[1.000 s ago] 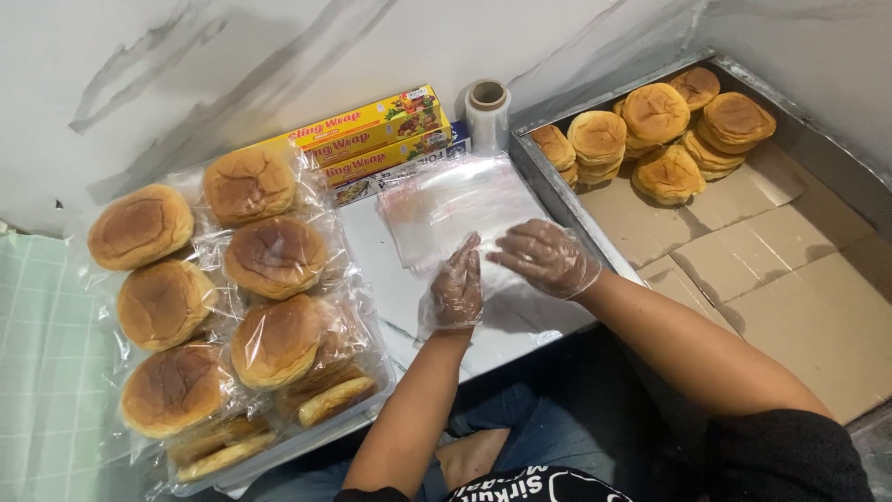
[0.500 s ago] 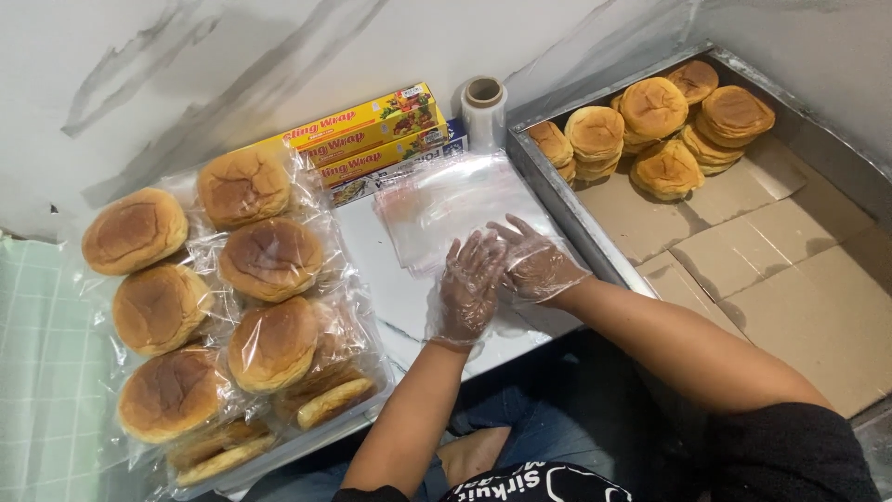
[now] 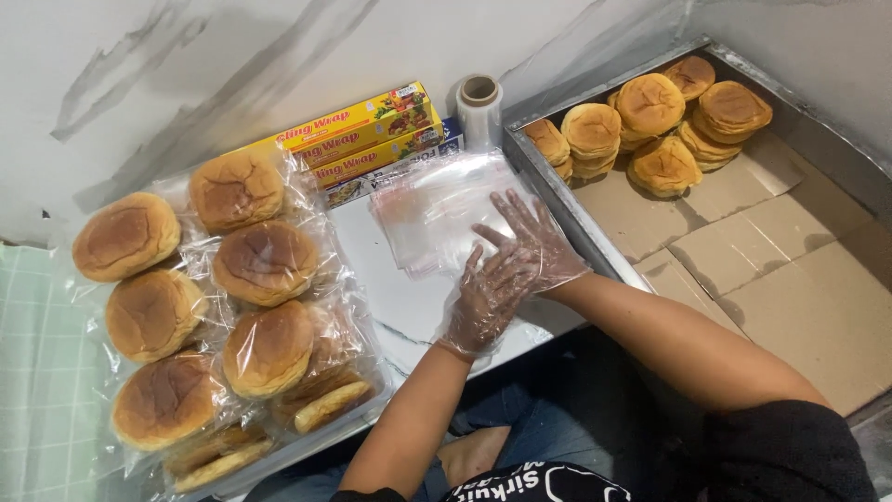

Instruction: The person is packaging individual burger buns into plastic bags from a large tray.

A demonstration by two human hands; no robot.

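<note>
Both my hands wear thin clear plastic gloves. My left hand (image 3: 483, 302) lies flat with fingers spread at the near edge of a stack of clear plastic bags (image 3: 437, 209) on the white table. My right hand (image 3: 534, 244) crosses just behind it, fingers apart, resting on the same stack. Neither hand grips anything. To the left lie several bagged burger buns (image 3: 237, 279) piled on the table. To the right, unwrapped buns (image 3: 650, 116) are stacked in a metal tray (image 3: 548, 186) lined with cardboard.
Yellow boxes of cling wrap (image 3: 358, 139) and a roll of clear film (image 3: 478, 107) stand against the white wall behind the bags. A pale green tiled surface (image 3: 37, 390) lies at far left. My knees in jeans (image 3: 520, 437) show below the table edge.
My hands have shifted from the right edge of the bag stack onto its near side, and the fingers of both have spread out flat on it.
</note>
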